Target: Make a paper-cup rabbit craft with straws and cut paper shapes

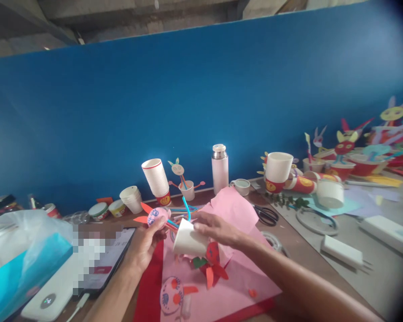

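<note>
Between the fingers of my left hand (pixel 146 246) is a round pink paper face (pixel 154 216) with orange paper ears and drawn eyes. Blue and red drinking straws run from it toward the mouth of a white paper cup (pixel 190 241), which lies tilted on its side in the air. My right hand (pixel 218 228) grips that cup from its right, and a bent blue straw (pixel 186 208) sticks up beside the fingertips. Below lie pink paper sheets (pixel 248 290), a second paper face (pixel 171 295), and red, orange and green paper cutouts (pixel 213 264).
A stack of paper cups (pixel 154 176), a finished cup figure (pixel 187 190) and a thermos (pixel 220 172) stand along the blue partition. Scissors (pixel 267 215) and a charger (pixel 342 251) lie right. A phone (pixel 112 250) and power bank (pixel 50 290) lie left. More cup figures (pixel 342 167) crowd the far right.
</note>
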The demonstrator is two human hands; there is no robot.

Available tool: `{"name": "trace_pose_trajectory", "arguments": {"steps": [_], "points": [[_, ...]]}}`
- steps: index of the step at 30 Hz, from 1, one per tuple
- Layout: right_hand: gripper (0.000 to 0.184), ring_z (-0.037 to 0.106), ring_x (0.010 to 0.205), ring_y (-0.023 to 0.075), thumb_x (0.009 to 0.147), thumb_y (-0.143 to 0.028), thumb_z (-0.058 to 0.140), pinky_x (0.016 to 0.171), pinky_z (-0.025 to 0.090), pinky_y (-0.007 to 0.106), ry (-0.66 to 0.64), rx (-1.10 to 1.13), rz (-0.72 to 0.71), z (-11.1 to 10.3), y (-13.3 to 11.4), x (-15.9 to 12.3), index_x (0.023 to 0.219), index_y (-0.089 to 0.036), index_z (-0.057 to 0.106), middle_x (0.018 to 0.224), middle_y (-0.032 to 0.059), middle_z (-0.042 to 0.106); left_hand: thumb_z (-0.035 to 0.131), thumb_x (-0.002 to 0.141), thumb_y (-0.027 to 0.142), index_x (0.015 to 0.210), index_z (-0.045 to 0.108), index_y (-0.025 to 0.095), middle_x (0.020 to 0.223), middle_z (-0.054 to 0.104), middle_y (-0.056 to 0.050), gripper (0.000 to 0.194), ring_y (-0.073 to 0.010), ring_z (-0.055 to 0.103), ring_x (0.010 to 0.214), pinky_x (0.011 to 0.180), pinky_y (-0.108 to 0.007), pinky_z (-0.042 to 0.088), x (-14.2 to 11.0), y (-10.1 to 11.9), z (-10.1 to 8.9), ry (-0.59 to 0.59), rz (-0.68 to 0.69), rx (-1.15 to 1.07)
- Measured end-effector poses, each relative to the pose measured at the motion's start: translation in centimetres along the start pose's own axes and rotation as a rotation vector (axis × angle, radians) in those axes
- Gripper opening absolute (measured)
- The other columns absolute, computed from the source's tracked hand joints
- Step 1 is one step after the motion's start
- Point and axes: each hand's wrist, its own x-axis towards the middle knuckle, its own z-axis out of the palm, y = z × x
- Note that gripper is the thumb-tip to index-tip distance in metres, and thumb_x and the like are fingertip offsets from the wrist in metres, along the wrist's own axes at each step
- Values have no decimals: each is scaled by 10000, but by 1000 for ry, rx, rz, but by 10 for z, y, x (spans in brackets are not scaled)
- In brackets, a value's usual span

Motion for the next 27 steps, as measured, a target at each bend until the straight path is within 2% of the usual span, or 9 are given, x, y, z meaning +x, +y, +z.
{"name": "trace_pose_trajectory", "arguments": {"steps": [2,4,9,12,14,18,21,23,27], "points": [[419,563,800,152,781,-489,484,684,428,272,126,-4,6,-10,-2,1,1019,-152,553,934,73,596,705,585,143,790,649,130,557,606,23,212,-67,529,438,457,-173,464,2,1,-2,10,-21,-58],[406,562,690,129,779,-487,480,641,431,264,222,-19,21,-23,-3,2,973,-141,567,837,64,615,686,612,142,822,643,125,553,589,24,215,-59,519,430,451,-168,467,4,1,-5,-5,-49,-115],[312,551,594,103,767,-416,498,568,431,223,212,-234,43,-55,-8,-1,876,-141,598,706,32,614,606,691,109,891,631,114,559,577,11,201,-65,528,447,468,-186,490,9,0,-11,-106,-110,-217],[297,574,625,102,801,-401,423,556,428,191,274,-564,82,-74,-14,-7,849,-168,601,724,19,626,569,719,86,904,626,111,581,587,-1,195,-74,544,472,484,-194,504,10,1,-11,-106,-99,-244],[303,584,644,107,813,-392,383,546,417,182,356,-779,151,-88,-15,-13,804,-179,599,729,15,632,556,724,66,887,625,113,574,585,2,184,-70,538,459,463,-183,499,9,3,-11,-88,-97,-275],[285,581,698,179,788,-331,388,578,393,250,557,-1010,321,-121,-10,-28,697,-159,596,719,69,626,551,711,31,837,621,119,557,588,1,168,-75,530,438,436,-185,494,8,6,-9,-66,-116,-336],[249,584,788,243,763,-277,401,621,386,303,665,-1150,485,-141,1,-41,735,-151,615,791,123,629,550,707,22,831,616,113,575,598,-10,167,-82,535,450,446,-201,500,7,7,-10,-63,-124,-363],[233,593,796,266,741,-258,420,625,391,325,673,-1205,583,-149,8,-48,769,-151,625,812,142,632,544,714,23,842,613,108,577,595,-12,169,-82,535,459,447,-199,496,7,5,-10,-79,-120,-372],[178,606,801,281,659,-265,517,625,411,331,554,-1254,691,-153,21,-57,769,-193,637,830,105,649,546,719,25,851,610,103,581,596,-17,166,-86,544,470,449,-201,491,4,-5,-5,-79,-115,-351]]}}
